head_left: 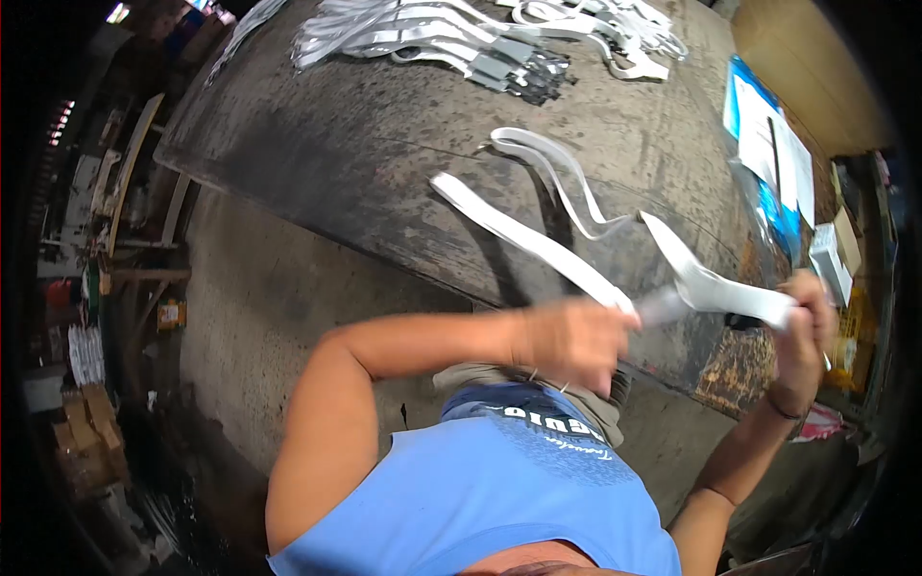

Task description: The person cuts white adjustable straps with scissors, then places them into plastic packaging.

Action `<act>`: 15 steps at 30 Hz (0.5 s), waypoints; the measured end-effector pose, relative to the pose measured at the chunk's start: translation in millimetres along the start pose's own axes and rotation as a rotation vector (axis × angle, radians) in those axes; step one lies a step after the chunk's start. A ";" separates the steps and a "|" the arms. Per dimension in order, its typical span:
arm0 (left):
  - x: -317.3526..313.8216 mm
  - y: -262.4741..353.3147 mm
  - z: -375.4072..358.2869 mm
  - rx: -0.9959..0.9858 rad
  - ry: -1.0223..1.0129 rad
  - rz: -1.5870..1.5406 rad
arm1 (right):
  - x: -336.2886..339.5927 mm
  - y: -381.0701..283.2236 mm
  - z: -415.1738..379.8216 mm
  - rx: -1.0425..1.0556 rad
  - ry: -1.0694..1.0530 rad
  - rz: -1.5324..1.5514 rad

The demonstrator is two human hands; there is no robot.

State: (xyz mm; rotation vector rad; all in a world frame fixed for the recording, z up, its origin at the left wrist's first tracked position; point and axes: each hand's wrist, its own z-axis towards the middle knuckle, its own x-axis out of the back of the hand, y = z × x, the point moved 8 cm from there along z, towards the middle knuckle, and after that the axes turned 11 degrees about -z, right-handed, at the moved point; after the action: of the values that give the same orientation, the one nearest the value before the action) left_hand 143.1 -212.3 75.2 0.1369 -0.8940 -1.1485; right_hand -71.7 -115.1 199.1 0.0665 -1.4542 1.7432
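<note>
My right hand [805, 322] is closed on the end of a wide white strap [725, 293], just past the table's right-hand edge. My left hand [581, 346], smeared by motion, is curled at the near end of a long white strap section [528, 245] that slants up over the table. A pale blurred stretch bridges the space between the two hands. Beyond it, a thinner white loop [562, 173] arches over the wooden table [375, 182].
At the table's far side lie bundled white straps [413, 34] with grey and black ends, beside a looser pile [615, 38]. Blue-and-white plastic packaging [773, 154] and a small white box [831, 259] are at the right. Cardboard [91, 427] sits low on the left.
</note>
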 end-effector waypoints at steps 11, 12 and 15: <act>157.0 -173.6 -148.7 1.080 -0.070 0.815 | -4.5 -138.5 208.4 0.780 -0.204 -0.206; 192.6 -157.3 -189.0 1.079 0.131 0.914 | -16.0 -138.3 212.5 0.754 -0.196 -0.254; 277.2 -96.3 -295.7 1.495 0.261 0.874 | -48.7 -133.2 225.3 0.692 -0.176 -0.343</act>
State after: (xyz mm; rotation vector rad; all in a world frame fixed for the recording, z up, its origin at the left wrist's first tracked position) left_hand 304.3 -584.6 -19.5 0.9674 -1.2199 0.5025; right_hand -60.0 -333.3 351.1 0.8006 -0.8242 1.8950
